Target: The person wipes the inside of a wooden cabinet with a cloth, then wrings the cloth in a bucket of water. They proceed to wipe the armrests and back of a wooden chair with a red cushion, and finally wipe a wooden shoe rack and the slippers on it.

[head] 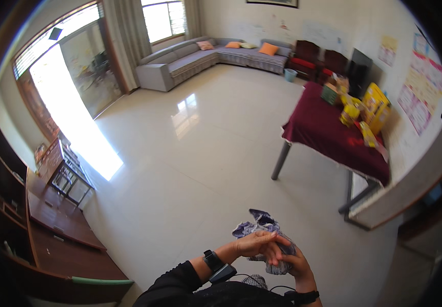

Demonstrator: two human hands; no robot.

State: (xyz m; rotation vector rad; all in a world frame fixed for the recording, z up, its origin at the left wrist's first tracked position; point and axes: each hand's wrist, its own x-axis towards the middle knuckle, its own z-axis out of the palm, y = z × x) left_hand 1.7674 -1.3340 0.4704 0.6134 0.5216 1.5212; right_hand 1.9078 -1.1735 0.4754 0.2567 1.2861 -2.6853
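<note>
A crumpled purple-and-white cloth (278, 269) is bunched up in front of my body, low in the head view. My right hand (300, 264) grips it from the right side. Across the cloth's front lies my left hand (263, 245), its fingers apart and pointing toward the right hand. No cloth shows between the left fingers, and part of the bundle is hidden behind that hand. Frayed, darker purple ends stick up beyond the left hand. Both wrists wear black straps, and a small dark device (222, 273) sits by the left one.
Glossy pale floor tiles (190, 184) stretch ahead. On the right stands a table with a maroon cloth (320, 130), bearing yellow bags (376, 109) and a green box (330, 94). A dark wooden cabinet (79, 257) is at left, near a metal-legged stand (71, 180). A grey sofa (190, 67) lines the back.
</note>
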